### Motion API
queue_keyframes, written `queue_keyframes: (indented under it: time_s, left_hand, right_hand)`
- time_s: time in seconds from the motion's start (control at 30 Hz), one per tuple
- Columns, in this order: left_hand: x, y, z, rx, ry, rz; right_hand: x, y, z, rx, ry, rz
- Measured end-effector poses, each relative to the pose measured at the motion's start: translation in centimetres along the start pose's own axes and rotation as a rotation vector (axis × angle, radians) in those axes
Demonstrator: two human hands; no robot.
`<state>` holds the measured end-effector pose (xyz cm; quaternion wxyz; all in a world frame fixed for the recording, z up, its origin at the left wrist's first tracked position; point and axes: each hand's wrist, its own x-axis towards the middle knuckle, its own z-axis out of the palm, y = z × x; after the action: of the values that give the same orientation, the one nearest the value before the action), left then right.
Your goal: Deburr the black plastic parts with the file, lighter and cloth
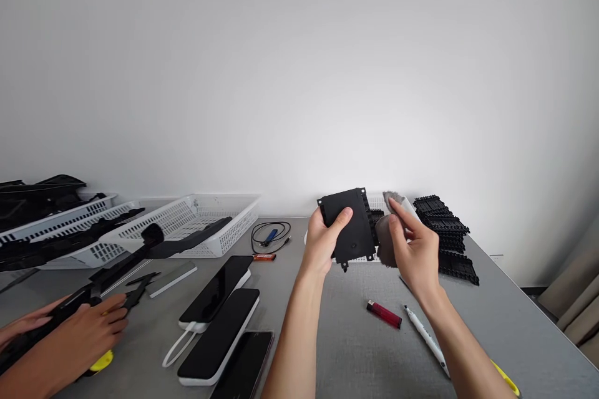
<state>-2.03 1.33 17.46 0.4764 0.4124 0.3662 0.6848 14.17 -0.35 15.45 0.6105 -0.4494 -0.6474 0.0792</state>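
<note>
Clamped on black plate (349,227): your left hand (322,243), thumb across face; plate held up, beyond red lighter (384,313). Right hand (416,249) pinches grey cloth (386,238), also beyond lighter, at plate's right edge. Advice: brace plate firmly, press cloth flat. Cloth blurred, contact with plate unclear; white tray (375,202) beyond lighter mostly covered.

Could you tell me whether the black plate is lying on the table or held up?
Held up: the left hand grips the black plate above the table; the right hand holds a grey cloth beside it.
</note>
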Motion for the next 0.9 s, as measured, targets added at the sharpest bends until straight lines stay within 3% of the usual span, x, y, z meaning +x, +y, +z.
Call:
queue_keyframes:
  time_s: [0.1,0.2,0.43,0.77,0.83,0.9]
  left_hand:
    - [-0.2,0.0,0.3,0.037,-0.034,0.019]
    - [-0.4,0.1,0.7,0.06,-0.082,0.06]
    - [-0.4,0.0,0.4,0.083,-0.153,0.072]
    - [1.2,0.3,-1.2,0.02,0.05,0.029]
    - [1.5,0.2,-1.6,0.021,0.074,0.027]
    - [1.6,0.0,-1.7,0.029,0.064,0.02]
  right_hand:
    - [0.1,-0.1,-0.3,0.003,0.055,-0.023]
    - [0.0,-0.2,-0.1,-0.078,-0.028,-0.134]
    - [-0.1,0.1,0.2,-0.341,-0.097,-0.217]
    - [-1.4,-1.2,-1.4,-0.478,-0.501,-0.282]
    - [-1.2,-1.4,-1.9,-0.409,-0.5,-0.223]
    - [-0.7,-1.4,-2.4,-0.272,-0.383,-0.153]
